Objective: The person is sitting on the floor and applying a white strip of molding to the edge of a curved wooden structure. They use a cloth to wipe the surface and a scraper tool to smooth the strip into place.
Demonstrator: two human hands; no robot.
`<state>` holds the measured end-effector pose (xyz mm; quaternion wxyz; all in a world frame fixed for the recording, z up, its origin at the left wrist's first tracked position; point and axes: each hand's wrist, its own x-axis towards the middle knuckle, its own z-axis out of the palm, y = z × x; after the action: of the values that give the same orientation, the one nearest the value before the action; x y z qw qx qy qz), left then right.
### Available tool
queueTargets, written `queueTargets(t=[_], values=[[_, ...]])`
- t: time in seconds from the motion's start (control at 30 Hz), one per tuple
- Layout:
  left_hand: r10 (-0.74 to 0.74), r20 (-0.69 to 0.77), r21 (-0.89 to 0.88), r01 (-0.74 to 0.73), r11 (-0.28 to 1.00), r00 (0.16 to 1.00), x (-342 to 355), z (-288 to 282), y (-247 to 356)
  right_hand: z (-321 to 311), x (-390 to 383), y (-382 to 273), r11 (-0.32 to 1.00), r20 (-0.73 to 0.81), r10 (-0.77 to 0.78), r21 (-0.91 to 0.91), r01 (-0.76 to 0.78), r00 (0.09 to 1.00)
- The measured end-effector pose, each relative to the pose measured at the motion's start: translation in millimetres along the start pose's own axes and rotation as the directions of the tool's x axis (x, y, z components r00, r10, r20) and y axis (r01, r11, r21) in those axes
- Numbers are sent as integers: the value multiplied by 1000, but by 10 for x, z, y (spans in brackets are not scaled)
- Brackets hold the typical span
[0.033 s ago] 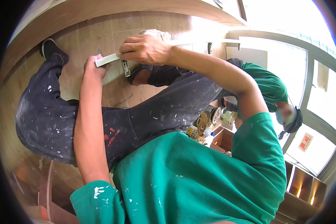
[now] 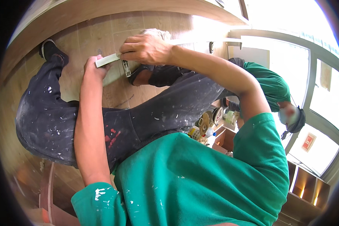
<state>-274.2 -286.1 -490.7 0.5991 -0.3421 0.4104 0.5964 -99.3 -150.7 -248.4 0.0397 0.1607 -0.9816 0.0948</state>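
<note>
A long, narrow white board (image 2: pixel 107 60), seen mostly edge-on, runs from in front of me off to the right. My left hand (image 2: pixel 92 67) grips its near left end, with the thumb along the edge and the other fingers largely hidden. Closed over the same board a little further right is my right hand (image 2: pixel 146 49), its bent fingertips pressed at the edge; whether they pinch anything small cannot be seen. Just below these fingertips a metal fitting (image 2: pixel 126 69), like a hinge, sticks out from the board. A second dark fitting (image 2: pixel 211 47) shows further along.
A crumpled pale bag or cloth (image 2: pixel 156 34) lies beyond my right hand. A co-worker in a green shirt (image 2: pixel 267 81) bends down at the right. Tape rolls (image 2: pixel 204 122) and a bottle (image 2: pixel 210 132) stand beside my leg. A wooden panel (image 2: pixel 113 8) curves across the far side.
</note>
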Motion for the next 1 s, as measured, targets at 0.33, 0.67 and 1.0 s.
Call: queueTargets(t=[0.33, 0.67, 1.0], values=[[40, -24, -25, -40, 999, 999, 18, 49, -61, -16, -79, -15, 1000, 101, 24, -1, -24, 995], [18, -81, -45, -22, 999, 997, -180, 220, -79, -86, -349, 77, 999, 109, 10, -36, -6, 994], [39, -44, -125, -44, 991, 998, 108, 38, -94, -38, -460, 81, 990, -120, 137, 47, -132, 983]])
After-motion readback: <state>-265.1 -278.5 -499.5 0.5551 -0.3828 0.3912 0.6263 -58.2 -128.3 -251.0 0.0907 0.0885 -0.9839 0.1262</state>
